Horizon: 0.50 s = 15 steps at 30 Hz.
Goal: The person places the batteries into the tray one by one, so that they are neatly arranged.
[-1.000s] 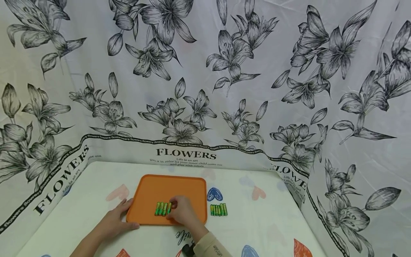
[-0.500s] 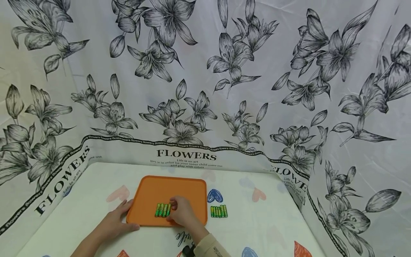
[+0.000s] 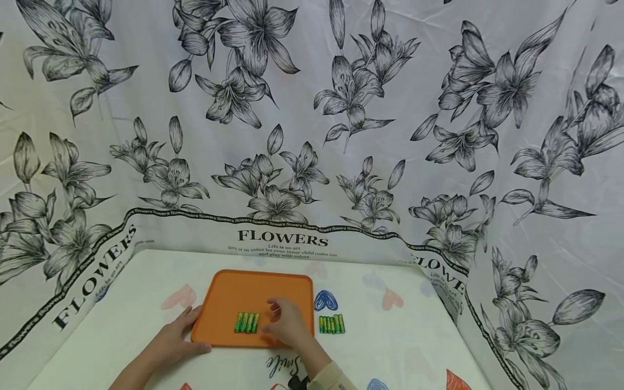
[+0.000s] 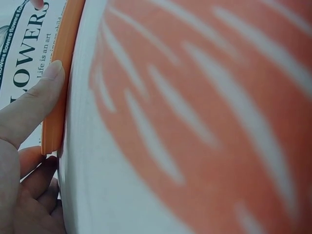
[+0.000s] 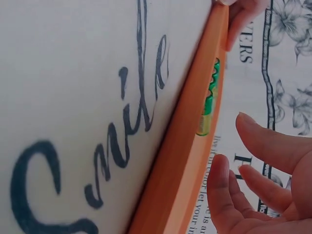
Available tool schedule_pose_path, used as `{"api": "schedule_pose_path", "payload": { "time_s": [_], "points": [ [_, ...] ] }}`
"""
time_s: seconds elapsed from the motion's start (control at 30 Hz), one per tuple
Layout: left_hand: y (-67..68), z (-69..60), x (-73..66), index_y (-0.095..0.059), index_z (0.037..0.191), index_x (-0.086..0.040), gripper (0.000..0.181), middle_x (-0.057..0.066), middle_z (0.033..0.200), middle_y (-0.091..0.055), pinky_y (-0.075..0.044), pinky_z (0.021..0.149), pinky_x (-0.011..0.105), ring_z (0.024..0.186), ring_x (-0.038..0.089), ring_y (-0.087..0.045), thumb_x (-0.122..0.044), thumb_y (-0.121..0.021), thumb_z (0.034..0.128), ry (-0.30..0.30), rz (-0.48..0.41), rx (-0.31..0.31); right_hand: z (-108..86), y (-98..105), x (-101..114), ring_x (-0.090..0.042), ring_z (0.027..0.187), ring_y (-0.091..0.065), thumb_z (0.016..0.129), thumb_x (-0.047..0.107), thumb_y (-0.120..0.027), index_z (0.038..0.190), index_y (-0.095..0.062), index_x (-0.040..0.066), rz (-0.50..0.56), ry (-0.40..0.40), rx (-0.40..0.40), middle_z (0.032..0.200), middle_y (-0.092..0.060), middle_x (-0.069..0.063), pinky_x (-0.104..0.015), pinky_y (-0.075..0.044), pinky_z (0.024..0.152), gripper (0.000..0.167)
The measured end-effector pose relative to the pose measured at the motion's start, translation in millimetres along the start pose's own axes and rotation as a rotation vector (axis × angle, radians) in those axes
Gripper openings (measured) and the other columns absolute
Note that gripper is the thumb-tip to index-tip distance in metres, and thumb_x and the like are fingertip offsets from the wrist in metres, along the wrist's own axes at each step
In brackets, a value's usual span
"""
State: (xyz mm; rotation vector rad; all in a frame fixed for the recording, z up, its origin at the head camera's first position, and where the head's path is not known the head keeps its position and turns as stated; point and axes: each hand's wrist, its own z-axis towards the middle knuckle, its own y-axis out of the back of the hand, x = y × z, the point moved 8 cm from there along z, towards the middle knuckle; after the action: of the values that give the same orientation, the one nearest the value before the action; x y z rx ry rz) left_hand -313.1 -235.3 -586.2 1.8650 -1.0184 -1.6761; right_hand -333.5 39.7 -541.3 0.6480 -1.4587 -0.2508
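The left hand (image 3: pixel 174 338) held the orange tray (image 3: pixel 234 292) at its near-left corner while the wide, empty right hand (image 3: pixel 288 323) seemingly lined up green batteries (image 3: pixel 247 323) near the front edge, probably needing spare batteries (image 3: pixel 332 324) past the right edge next.

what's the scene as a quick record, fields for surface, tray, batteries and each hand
surface: white cloth printed with hearts
container: rectangular orange tray, flat on the cloth
contents: row of green-and-yellow cylindrical batteries, side by side
outside: second row of similar batteries, on the cloth right of the tray
left hand: holds the tray's near left corner
right hand: holds nothing, just right of the tray's row
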Motion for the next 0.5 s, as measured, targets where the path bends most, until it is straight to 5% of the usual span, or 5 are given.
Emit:
{"api": "schedule_pose_path", "payload": {
  "time_s": [0.5],
  "points": [
    [1.4,-3.9,-6.1,-0.032,0.156,-0.001,0.112,0.036,0.159,-0.021,-0.031,0.106,0.075,0.141,0.062,-0.026,-0.056,-0.084,0.0732,-0.032,0.012,-0.005,-19.9,35.5,-5.7,-0.022,0.106,-0.063,0.08,0.009,-0.085,0.136,-0.061,0.01,0.023,0.022,-0.024,0.125,-0.064,-0.011,-0.037,-0.057,0.084,0.06]
  ]
}}
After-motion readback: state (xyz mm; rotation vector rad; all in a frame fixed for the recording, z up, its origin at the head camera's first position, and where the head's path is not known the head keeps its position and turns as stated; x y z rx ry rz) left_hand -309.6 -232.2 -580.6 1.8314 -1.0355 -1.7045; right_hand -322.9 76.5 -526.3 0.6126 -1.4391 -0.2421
